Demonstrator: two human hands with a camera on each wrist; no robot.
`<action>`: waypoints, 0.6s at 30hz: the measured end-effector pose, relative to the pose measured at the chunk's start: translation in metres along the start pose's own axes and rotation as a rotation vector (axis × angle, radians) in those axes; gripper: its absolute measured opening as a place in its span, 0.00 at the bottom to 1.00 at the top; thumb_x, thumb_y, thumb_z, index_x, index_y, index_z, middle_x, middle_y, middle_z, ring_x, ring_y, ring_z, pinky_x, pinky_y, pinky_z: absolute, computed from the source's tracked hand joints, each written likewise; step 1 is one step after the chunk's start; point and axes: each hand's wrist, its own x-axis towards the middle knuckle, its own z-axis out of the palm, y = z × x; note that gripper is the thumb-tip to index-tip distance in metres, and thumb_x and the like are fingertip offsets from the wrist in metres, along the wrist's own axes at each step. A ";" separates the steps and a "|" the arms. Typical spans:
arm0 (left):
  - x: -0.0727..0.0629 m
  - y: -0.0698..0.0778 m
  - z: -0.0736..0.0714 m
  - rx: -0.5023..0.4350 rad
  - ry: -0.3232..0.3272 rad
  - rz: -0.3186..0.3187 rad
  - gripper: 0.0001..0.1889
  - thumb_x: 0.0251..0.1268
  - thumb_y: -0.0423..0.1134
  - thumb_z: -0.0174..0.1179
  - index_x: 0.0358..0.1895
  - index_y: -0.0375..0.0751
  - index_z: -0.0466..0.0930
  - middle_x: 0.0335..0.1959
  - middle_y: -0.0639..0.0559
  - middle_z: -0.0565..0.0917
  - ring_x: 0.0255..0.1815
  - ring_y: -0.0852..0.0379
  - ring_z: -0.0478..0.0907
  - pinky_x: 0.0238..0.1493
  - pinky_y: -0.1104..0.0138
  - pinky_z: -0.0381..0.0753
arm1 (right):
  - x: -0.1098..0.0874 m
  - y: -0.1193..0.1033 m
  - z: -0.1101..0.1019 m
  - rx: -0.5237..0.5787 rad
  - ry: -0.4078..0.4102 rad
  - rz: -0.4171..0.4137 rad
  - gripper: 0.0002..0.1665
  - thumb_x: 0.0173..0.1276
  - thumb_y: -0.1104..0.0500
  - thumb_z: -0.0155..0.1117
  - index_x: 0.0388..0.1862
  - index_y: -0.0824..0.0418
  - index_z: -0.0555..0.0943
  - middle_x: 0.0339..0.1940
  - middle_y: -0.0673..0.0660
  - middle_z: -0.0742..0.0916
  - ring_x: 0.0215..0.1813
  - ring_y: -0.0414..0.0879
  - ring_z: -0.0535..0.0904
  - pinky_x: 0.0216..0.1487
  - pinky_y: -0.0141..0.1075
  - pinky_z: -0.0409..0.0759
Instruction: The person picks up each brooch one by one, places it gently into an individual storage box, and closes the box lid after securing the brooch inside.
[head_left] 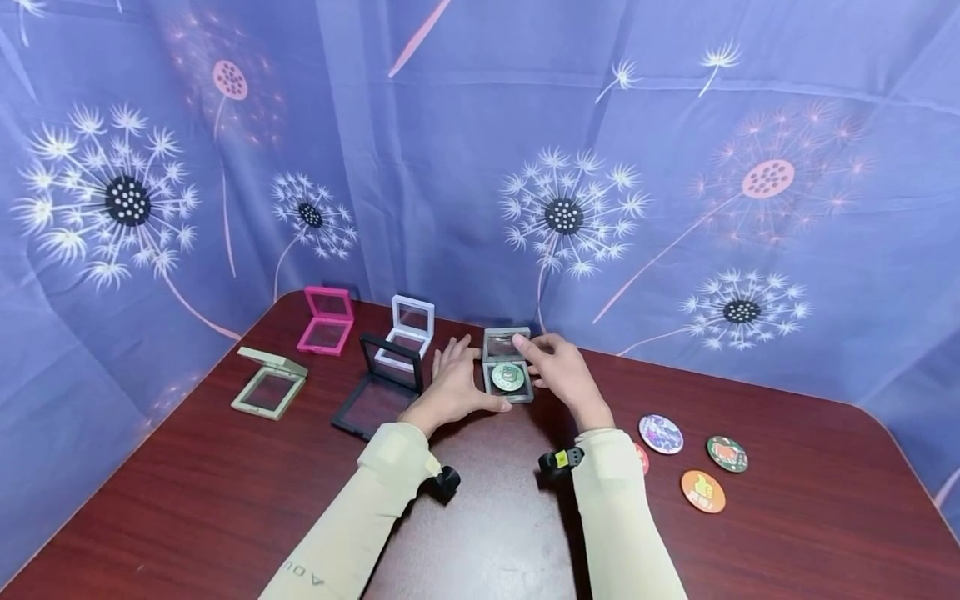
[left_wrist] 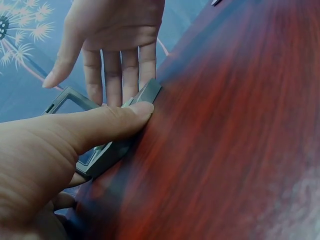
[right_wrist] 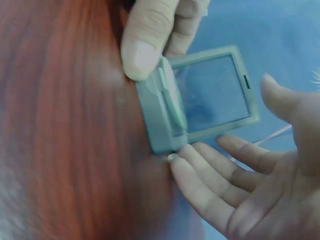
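A grey-green hinged display case (head_left: 498,345) lies on the table with its clear-windowed lid raised. In its base sits a round green badge (head_left: 507,377), slightly tilted up in the right wrist view. My left hand (head_left: 448,385) grips the base from the left, with the thumb (left_wrist: 122,120) on the front edge and the other fingers toward the far side. At the right of the case is my right hand (head_left: 564,373). Its fingers are extended, with fingertips (right_wrist: 182,162) at the base's side and the thumb spread near the lid.
Pink (head_left: 327,333), white (head_left: 407,340), black (head_left: 371,408) and green (head_left: 268,393) cases stand with lids raised at left. Purple (head_left: 661,434), dark green (head_left: 727,454), orange (head_left: 703,492) and partly hidden red (head_left: 642,458) badges lie at right. A blue curtain (head_left: 450,167) hangs behind the table.
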 end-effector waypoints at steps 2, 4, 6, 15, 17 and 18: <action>0.000 -0.001 0.000 0.003 0.001 0.001 0.51 0.45 0.51 0.86 0.70 0.28 0.72 0.84 0.32 0.56 0.86 0.32 0.42 0.83 0.41 0.34 | 0.001 0.001 0.002 0.064 0.015 0.007 0.38 0.81 0.39 0.61 0.71 0.69 0.75 0.61 0.70 0.85 0.57 0.60 0.86 0.52 0.47 0.88; 0.001 -0.001 0.000 0.005 -0.001 -0.002 0.51 0.45 0.51 0.86 0.70 0.29 0.72 0.84 0.32 0.56 0.86 0.33 0.42 0.83 0.42 0.34 | 0.002 0.003 0.003 0.092 0.033 0.007 0.37 0.82 0.39 0.59 0.73 0.67 0.75 0.60 0.70 0.85 0.57 0.60 0.86 0.52 0.46 0.88; 0.001 -0.001 0.000 0.004 -0.004 -0.006 0.51 0.46 0.51 0.86 0.71 0.29 0.72 0.84 0.32 0.55 0.86 0.33 0.41 0.83 0.42 0.34 | 0.003 0.004 0.004 0.108 0.043 0.008 0.37 0.82 0.37 0.58 0.73 0.64 0.77 0.59 0.69 0.85 0.56 0.60 0.86 0.52 0.47 0.88; 0.001 -0.001 -0.001 0.007 -0.022 -0.008 0.52 0.48 0.52 0.86 0.73 0.30 0.70 0.85 0.33 0.54 0.87 0.35 0.39 0.83 0.42 0.32 | 0.002 0.006 0.002 0.136 0.032 0.007 0.34 0.80 0.36 0.61 0.67 0.62 0.81 0.59 0.68 0.86 0.57 0.60 0.86 0.53 0.48 0.88; 0.001 -0.001 -0.001 0.006 -0.022 -0.004 0.52 0.48 0.52 0.86 0.73 0.30 0.70 0.84 0.33 0.54 0.87 0.34 0.40 0.83 0.41 0.32 | 0.002 0.007 0.001 0.143 0.027 0.004 0.32 0.80 0.38 0.62 0.66 0.63 0.82 0.59 0.68 0.86 0.56 0.60 0.87 0.52 0.47 0.88; 0.002 -0.001 -0.001 0.006 -0.022 -0.003 0.52 0.48 0.51 0.85 0.73 0.30 0.70 0.84 0.32 0.55 0.87 0.34 0.40 0.83 0.41 0.32 | 0.002 0.007 0.000 0.149 0.022 0.004 0.31 0.80 0.39 0.62 0.65 0.64 0.82 0.59 0.68 0.86 0.56 0.60 0.87 0.52 0.47 0.88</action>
